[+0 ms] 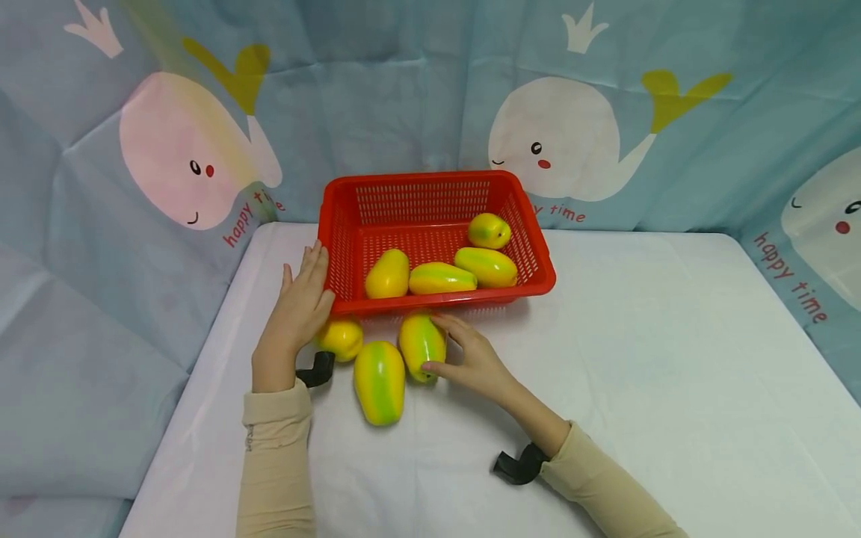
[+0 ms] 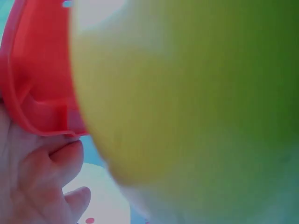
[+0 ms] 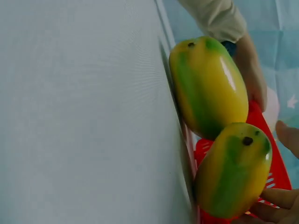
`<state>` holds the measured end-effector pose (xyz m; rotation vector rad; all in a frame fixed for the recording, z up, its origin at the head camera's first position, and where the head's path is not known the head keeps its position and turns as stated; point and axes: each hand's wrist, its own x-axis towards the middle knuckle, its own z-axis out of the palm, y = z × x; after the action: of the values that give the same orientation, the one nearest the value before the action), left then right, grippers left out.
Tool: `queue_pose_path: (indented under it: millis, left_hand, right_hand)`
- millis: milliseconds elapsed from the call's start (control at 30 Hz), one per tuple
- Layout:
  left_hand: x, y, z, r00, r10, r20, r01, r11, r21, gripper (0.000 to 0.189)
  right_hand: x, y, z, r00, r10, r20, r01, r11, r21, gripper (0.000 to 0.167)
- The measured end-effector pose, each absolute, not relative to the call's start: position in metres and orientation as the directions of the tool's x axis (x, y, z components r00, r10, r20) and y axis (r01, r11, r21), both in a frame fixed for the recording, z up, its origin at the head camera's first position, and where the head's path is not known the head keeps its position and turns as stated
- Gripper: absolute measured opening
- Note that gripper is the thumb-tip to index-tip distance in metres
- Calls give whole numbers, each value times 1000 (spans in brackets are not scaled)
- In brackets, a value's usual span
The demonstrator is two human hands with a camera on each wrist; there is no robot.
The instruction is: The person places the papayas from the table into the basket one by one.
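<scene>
My left hand (image 1: 299, 302) rests with straight fingers against the left wall of a red plastic basket (image 1: 437, 300). My right hand (image 1: 477, 362) reaches round a yellow-green mango (image 1: 420, 345) at the basket's front. Its fingers lie by the far side, while the thumb (image 3: 288, 137) shows a gap from the fruit in the right wrist view. A second mango (image 1: 380, 383) lies just left of it, and a third yellow fruit (image 1: 341, 340) sits beside the left wrist. One blurred fruit (image 2: 187, 102) fills much of the left wrist view.
Inside the basket lie several more mangoes, among them one at the left (image 1: 388, 274) and one at the right (image 1: 489, 231). A white cloth (image 1: 646, 359) covers the table. Behind it hangs a blue curtain (image 1: 390, 104) with whale prints.
</scene>
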<state>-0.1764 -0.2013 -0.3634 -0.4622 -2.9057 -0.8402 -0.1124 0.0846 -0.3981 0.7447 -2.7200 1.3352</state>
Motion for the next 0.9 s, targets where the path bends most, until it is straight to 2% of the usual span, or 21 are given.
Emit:
queue_pose_path:
  millis: [200, 400, 900]
  left_hand:
    - [-175, -202, -359, -952, 268, 145, 305, 807, 507, 62]
    - [-177, -203, -359, -955, 258, 148, 297, 811, 504, 62]
    - [-177, -201, -363, -962, 233, 142, 273, 800, 535, 63]
  right_hand:
    - [-110, 82, -399, -932, -335, 139, -314, 554, -771, 78]
    - [-111, 82, -404, -946, -300, 124, -280, 562, -778, 83]
    - [-116, 89, -406, -948, -305, 96, -238, 473, -849, 73]
